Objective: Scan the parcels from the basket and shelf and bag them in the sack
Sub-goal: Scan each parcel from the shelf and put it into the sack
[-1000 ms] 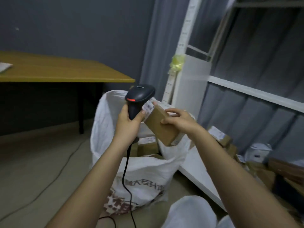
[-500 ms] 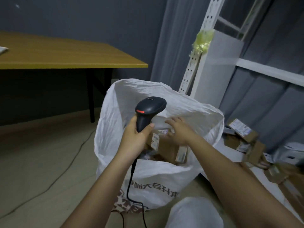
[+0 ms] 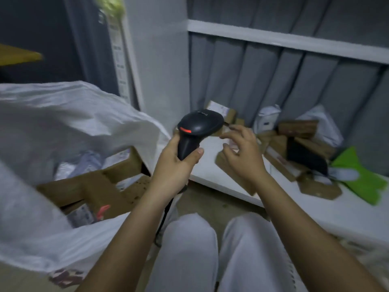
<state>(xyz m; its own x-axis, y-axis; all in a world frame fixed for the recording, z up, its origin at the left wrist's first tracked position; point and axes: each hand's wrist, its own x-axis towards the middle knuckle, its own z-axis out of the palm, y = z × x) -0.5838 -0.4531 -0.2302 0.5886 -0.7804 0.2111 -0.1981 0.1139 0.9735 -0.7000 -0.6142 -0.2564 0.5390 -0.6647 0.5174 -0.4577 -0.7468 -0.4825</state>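
Sacking of white woven plastic fills the left of the view: the sack stands open, and brown cardboard parcels with white labels are seen packed inside it, some partly hidden by its folded rim. Above it, at the far left, a corner of a yellow-topped table is glimpsed against a dark wall. Further right, a black handheld scanner with a red strip on its head is gripped by the left hand, the fingers curled round the handle and the thumb laid along its side; its cable is seen hanging down behind the wrist. The scanner head partly blocks the boxes behind it. Just beside it, the right hand is held above the near edge of the white shelf, fingers loosely spread and bent, with nothing held; a flat brown parcel on the shelf is partly covered by it. Toward the shelf's right end, more brown boxes, white mailers and a black packet are heaped against grey curtains, and a green bag lies at the far right. Light trousers are seen below.
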